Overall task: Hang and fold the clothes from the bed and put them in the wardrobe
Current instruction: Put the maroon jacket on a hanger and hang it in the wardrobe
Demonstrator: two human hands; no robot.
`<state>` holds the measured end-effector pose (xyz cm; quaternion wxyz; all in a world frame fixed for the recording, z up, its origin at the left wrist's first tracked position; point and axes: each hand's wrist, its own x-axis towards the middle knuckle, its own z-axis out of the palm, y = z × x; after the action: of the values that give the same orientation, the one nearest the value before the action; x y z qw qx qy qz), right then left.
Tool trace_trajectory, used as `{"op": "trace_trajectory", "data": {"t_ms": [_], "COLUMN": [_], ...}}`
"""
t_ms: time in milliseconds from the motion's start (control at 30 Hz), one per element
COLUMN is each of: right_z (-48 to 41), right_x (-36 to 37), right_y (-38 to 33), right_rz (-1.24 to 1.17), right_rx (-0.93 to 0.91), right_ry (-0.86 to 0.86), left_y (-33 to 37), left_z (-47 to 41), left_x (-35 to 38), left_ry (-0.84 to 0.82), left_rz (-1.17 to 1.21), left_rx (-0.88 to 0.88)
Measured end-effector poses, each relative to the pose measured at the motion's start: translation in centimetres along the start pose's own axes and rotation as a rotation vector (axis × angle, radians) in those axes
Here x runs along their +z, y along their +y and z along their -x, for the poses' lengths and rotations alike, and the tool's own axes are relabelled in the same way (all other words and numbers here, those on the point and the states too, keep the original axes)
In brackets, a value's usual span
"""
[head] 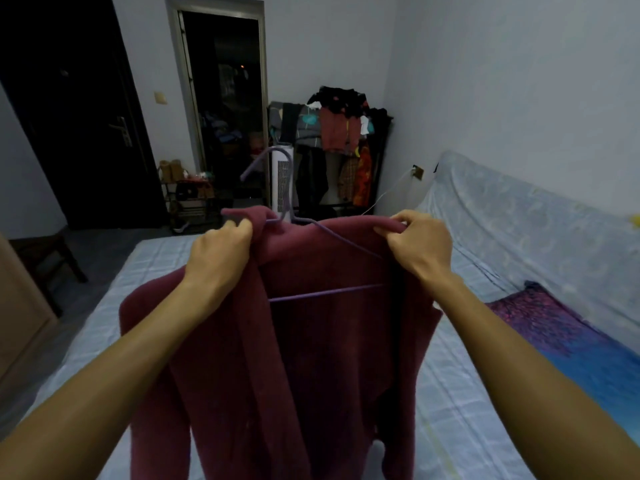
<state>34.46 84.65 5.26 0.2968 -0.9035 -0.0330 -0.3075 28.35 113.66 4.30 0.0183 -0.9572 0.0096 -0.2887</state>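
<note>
One maroon garment (311, 358), one purple hanger (325, 292), over the bed (467, 410).
Left grip (221, 247) and right grip (415, 244) pinch its shoulders; one clothes rack (382, 168) at the wall.

We see a fuzzy, soft, dark red cloth jacket (311, 358) on a thin, smooth purple hanger (325, 291), and under it the bed (460, 410) has a smooth checked cloth sheet.

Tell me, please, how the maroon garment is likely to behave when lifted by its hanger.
Probably floppy: the maroon garment droops in soft folds. Its thick, fleecy cloth looks fairly heavy for the thin purple hanger. It could slip off the smooth wire.
</note>
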Motion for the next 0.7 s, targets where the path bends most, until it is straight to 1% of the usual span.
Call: {"op": "trace_trajectory", "data": {"t_ms": [100,167,267,333,433,467,500,533,600,667,700], "right_z": [-0.2,0.2,0.7,1.2,2.4,2.8,3.0,3.3,4.2,5.5,6.0], "right_x": [-0.5,0.0,0.4,0.6,1.3,1.6,1.8,2.0,2.3,2.4,2.4], "right_y": [2.3,2.6,2.2,1.2,-2.2,-3.5,-4.6,-5.6,-7.0,-7.4,-7.4], "right_rz": [0.106,0.129,0.115,0.056,-0.092,-0.146,-0.197,-0.242,-0.338,-0.442,-0.481], "right_rx": [0.013,0.031,0.063,0.043,0.011,0.025,0.048,0.073,0.096,0.038,-0.015], "right_ry": [-0.067,-0.099,-0.081,-0.080,-0.232,-0.264,-0.258,-0.225,-0.158,-0.147,-0.174], "left_y": [-0.3,0.8,2.4,3.0,4.4,5.2,6.0,6.6,6.6,5.4,4.6], "left_z": [0.3,0.9,2.1,2.4,1.9,1.7,1.6,1.4,1.2,0.9,0.8], "left_x": [-0.8,-1.2,-0.9,-0.4,-0.1,-0.1,0.1,0.3,0.7,1.0,1.0], "left_ry": [-0.009,-0.033,-0.107,-0.115,-0.080,-0.086,-0.093,-0.097,-0.088,-0.025,0.020], "left_rz": [0.010,0.021,-0.022,-0.080,-0.117,-0.094,-0.053,-0.002,0.118,0.227,0.271], "left_rx": [-0.014,0.006,-0.010,-0.039,-0.037,-0.022,-0.006,0.002,-0.035,-0.090,-0.104]}}
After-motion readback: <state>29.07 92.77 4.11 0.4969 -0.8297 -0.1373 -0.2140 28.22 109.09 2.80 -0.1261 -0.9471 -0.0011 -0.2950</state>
